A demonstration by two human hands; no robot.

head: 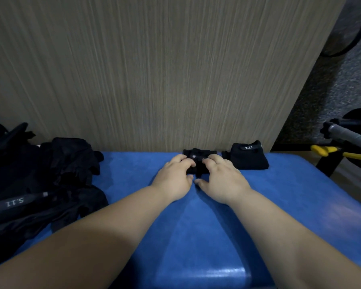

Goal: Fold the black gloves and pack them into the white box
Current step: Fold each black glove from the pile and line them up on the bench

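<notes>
Black glove (199, 163) lies at the far edge of the blue pad (196, 236), close against the wood-grain panel (154, 69), bunched into a compact roll. Left hand (175, 176) and right hand (222, 180) sit side by side on it, fingers curled over its top and thumbs on the near side. This two-handed clamp likely keeps the fold from springing open while it is tightened. Whether the thumbs tuck under the cloth I cannot tell: dark on dark.

Folded glove (249, 157) sits just beside it to the right, label up, apart from the right hand. It reads as finished work set clear of the working spot. Glove pile (40, 184) lies well apart on the left, loose and tangled, probably the supply. White box is not in view, so packing looks some way off.
</notes>
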